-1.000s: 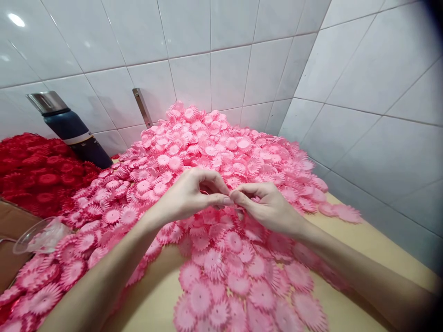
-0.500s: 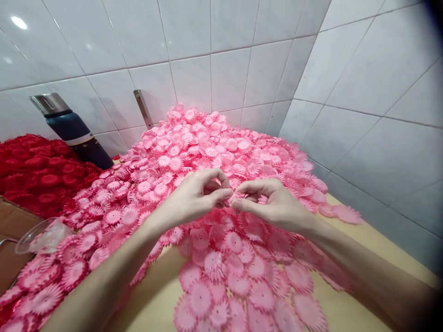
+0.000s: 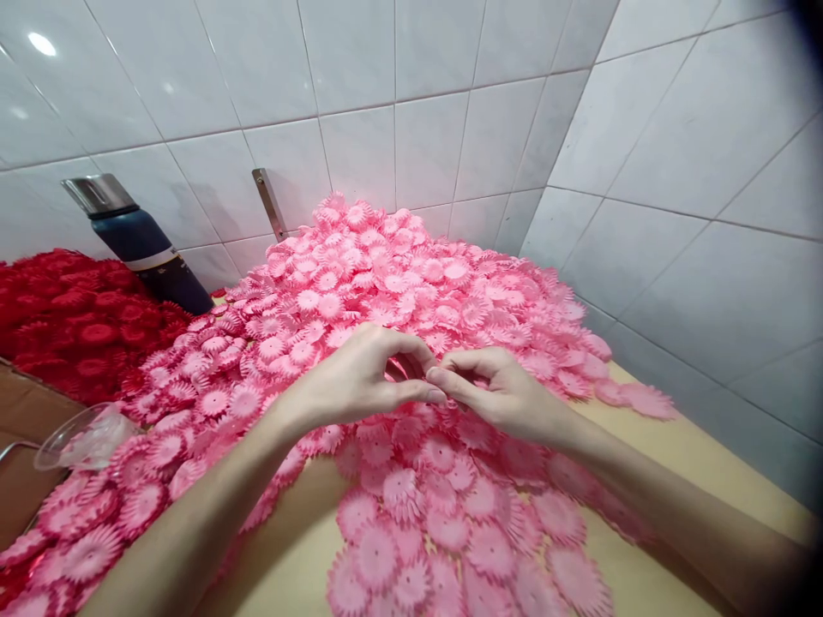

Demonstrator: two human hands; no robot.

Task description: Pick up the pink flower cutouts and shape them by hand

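My left hand (image 3: 373, 373) and my right hand (image 3: 495, 386) meet at the fingertips over a large heap of pink scalloped discs (image 3: 379, 257). The left thumb and fingers curve together in a pinch, and the right thumb and index finger are pressed together against them. Whatever lies between the fingertips is too small or hidden to make out. Many discs have a small dark hole in the centre. Below my hands, more pink discs (image 3: 492, 548) spread in a thin layer over the pale yellow tabletop (image 3: 289, 548).
A dark blue bottle (image 3: 151, 253) with a steel cap leans at the left, beside a red disc heap (image 3: 83, 321). At the left edge are a clear plastic dish (image 3: 90, 437) and a cardboard box (image 3: 32, 420). A metal strip (image 3: 268, 204) stands by the tiled wall (image 3: 357, 154).
Both hands have come closer, so the fingertips now touch and overlap. The left thumb has straightened and lies lower. The whole view has shifted slightly.
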